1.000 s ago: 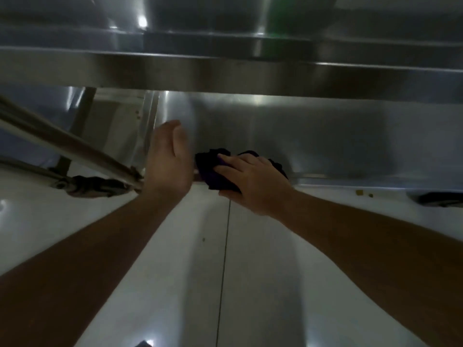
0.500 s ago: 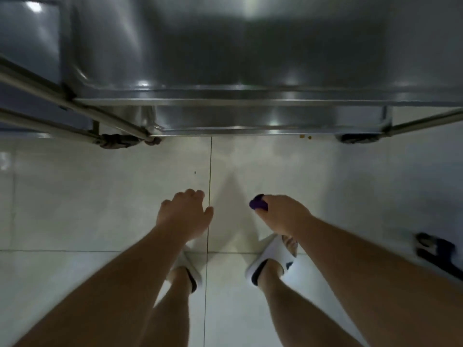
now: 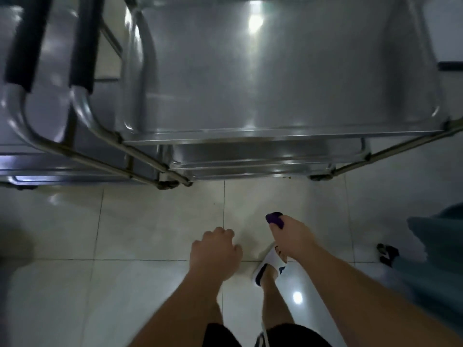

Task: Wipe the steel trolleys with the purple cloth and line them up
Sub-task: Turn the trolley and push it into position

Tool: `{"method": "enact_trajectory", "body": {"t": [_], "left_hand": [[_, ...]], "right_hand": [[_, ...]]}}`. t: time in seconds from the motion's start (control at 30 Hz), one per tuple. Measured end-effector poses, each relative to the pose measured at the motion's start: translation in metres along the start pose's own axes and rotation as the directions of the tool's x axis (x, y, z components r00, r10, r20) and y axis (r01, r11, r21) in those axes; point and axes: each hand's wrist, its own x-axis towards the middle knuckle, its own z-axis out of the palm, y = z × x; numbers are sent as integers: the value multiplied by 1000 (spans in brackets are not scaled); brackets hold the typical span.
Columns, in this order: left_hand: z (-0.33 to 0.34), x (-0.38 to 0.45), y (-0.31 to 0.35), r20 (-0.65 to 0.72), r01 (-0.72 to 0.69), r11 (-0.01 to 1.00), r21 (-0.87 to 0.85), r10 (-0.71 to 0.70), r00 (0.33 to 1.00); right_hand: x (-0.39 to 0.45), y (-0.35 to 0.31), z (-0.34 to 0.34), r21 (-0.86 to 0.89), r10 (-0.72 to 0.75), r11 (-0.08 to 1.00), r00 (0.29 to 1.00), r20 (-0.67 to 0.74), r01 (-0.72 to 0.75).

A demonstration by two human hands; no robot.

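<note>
A steel trolley [image 3: 275, 71] fills the upper middle, its top tray and lower shelves seen from above. A second steel trolley [image 3: 50, 101] with black-gripped handles stands against its left side. My right hand [image 3: 293, 236] hangs over the floor below the trolley, fist closed on the purple cloth [image 3: 274, 219], of which only a small bunch pokes out. My left hand [image 3: 215, 254] hangs beside it, fingers curled loosely, holding nothing. Both hands are well clear of the trolleys.
Pale glossy floor tiles [image 3: 125, 234] lie under me. My foot in a white slipper [image 3: 268, 266] is below my right hand. A dark sandal [image 3: 387, 254] and someone's grey-green clothing [image 3: 441, 259] are at the right edge.
I stood up from the lower shelf. Both hands came off the trolley and dropped back toward my body, the cloth still in the right. The view now takes in the top tray and the left trolley.
</note>
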Motion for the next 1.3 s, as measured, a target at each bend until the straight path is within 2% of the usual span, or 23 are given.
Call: {"method": "enact_trajectory", "body": {"t": [0.13,0.23,0.47,0.67,0.93,1.1,1.3], "left_hand": [[-48,-28,3,-84,-77,993,94,85,993],[-86,-45,7,-125,-137,978,155,157,980],[-166,-72,44,-262,-329,918,224,381,887],[-200,-98,118,-258,-480,830,285,548,796],[-208,-102,255,-261,-581,708,401,696,668],[-186,-110,385,-244,-612,655,444,745,621],[-157,-132,540,-188,-641,578,504,798,572]], "right_hand": [[-48,-48,-30,-61,-127,991,988,-86,122],[-88,-71,-58,-127,-148,984,970,-192,125],[-166,-66,-118,-50,-16,999,919,-395,-4],[-215,-28,-170,75,107,994,855,-508,-80],[-237,85,-234,249,252,961,746,-617,-118],[-254,197,-289,310,346,933,678,-648,-180],[-279,326,-358,398,417,902,588,-694,-170]]}}
